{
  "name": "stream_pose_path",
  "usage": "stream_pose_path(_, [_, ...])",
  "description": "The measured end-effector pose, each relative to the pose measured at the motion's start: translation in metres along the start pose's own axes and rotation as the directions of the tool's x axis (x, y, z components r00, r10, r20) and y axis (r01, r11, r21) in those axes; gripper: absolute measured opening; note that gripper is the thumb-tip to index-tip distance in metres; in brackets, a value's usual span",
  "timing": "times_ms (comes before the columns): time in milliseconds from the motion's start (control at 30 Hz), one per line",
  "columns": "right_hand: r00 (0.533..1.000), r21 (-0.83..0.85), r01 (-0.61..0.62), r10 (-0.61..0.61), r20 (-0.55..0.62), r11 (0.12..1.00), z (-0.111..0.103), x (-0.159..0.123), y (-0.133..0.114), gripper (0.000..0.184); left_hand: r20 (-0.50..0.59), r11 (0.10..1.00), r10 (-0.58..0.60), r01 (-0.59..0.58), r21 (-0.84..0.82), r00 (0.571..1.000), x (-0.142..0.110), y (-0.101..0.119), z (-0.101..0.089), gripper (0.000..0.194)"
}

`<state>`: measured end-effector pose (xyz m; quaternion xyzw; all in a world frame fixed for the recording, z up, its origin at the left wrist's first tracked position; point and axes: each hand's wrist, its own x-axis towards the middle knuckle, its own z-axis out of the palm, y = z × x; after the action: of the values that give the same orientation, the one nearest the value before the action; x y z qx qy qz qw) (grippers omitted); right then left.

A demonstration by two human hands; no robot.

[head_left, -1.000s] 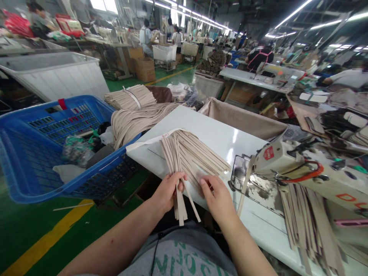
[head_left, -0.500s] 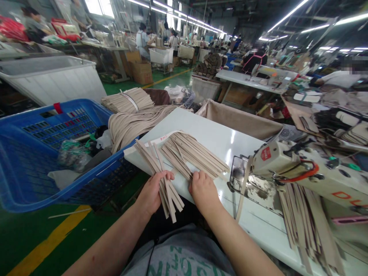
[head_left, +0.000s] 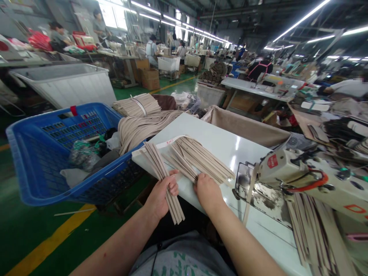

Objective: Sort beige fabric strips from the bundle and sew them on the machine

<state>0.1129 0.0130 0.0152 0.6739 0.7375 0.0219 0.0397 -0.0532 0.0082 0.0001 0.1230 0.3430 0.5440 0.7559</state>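
My left hand is closed around a bundle of beige fabric strips, which stick out above and below the fist over the table's near edge. My right hand is closed on the near ends of a few more strips lying on the white table. Just beyond it lies a flat pile of similar strips. A white paper band with red writing lies along the far ends of the strips. The right fingertips are partly hidden.
A sewing machine stands at the right, with a strip across its plate and many strips hanging beside it. A blue basket is at the left; long strips drape behind the table corner. A fabric-lined bin adjoins the far edge.
The strips in my left hand were splayed and crossing; now they lie closer together and nearly parallel. My right hand stays at the strips on the table. The whole view has shifted slightly.
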Motion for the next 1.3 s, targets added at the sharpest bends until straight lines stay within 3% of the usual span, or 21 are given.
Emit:
stream_pose_path(100, [1.0,0.023,-0.011,0.011,0.012,1.0,-0.003,-0.001,0.001,0.011,-0.001,1.0,-0.008,0.008,-0.006,1.0,0.003,-0.002,-0.002,0.035])
stream_pose_path(200, [0.998,-0.009,-0.023,0.023,-0.053,1.0,-0.003,-0.005,-0.003,0.007,-0.056,1.0,-0.025,0.025,0.01,0.998,0.008,-0.008,-0.005,0.033])
stream_pose_path(333, [0.991,-0.07,-0.031,0.022,-0.129,0.997,-0.002,-0.005,-0.009,0.023,-0.087,0.999,-0.048,0.05,0.014,0.995,0.013,-0.015,-0.005,0.026])
stream_pose_path(533, [0.999,0.019,-0.037,0.037,0.024,0.999,-0.008,0.001,-0.005,0.013,-0.08,1.0,0.007,-0.008,-0.014,0.997,0.01,-0.013,-0.002,0.027])
stream_pose_path(667, [0.986,0.316,-0.097,0.048,0.159,0.944,-0.014,0.003,0.011,0.007,-0.067,0.998,0.002,-0.006,-0.067,0.998,0.009,-0.007,-0.006,0.02])
stream_pose_path(733, [0.964,0.594,-0.176,0.015,0.265,0.785,-0.018,0.0,0.02,0.008,-0.077,0.996,-0.007,0.0,-0.092,0.997,0.009,-0.005,-0.008,0.018])
stream_pose_path(767, [0.948,0.737,-0.227,-0.031,0.318,0.637,-0.02,-0.003,0.025,0.012,-0.088,0.995,-0.012,0.004,-0.099,0.996,0.009,-0.005,-0.009,0.017])
stream_pose_path(833, [0.92,0.912,-0.321,-0.146,0.365,0.255,-0.023,-0.012,0.031,0.017,-0.112,0.994,-0.018,0.006,-0.107,0.994,0.01,-0.005,-0.009,0.018])
stream_pose_path(900, [0.915,0.924,-0.376,-0.182,0.359,-0.067,-0.023,-0.023,0.033,0.024,-0.142,0.995,-0.012,-0.002,-0.097,0.99,0.01,-0.007,-0.007,0.017])
stream_pose_path(967, [0.91,0.874,-0.414,-0.128,0.394,-0.255,-0.019,-0.032,0.029,0.033,-0.178,0.999,-0.005,-0.003,-0.046,0.984,0.008,-0.009,-0.003,0.014])
stream_pose_path(1100, [0.848,0.749,-0.496,-0.06,0.526,-0.44,-0.004,-0.045,0.016,0.045,-0.209,0.989,-0.032,0.061,0.135,0.977,-0.002,-0.017,0.005,0.015])
stream_pose_path(1200, [0.833,0.716,-0.499,-0.041,0.552,-0.488,0.003,-0.051,0.009,0.045,-0.197,0.967,-0.022,0.071,0.245,0.98,-0.012,-0.025,0.005,0.022])
stream_pose_path(1300, [0.846,0.735,-0.481,-0.032,0.533,-0.479,0.003,-0.056,0.005,0.048,-0.163,0.94,-0.036,0.089,0.328,0.986,-0.02,-0.033,0.002,0.033])
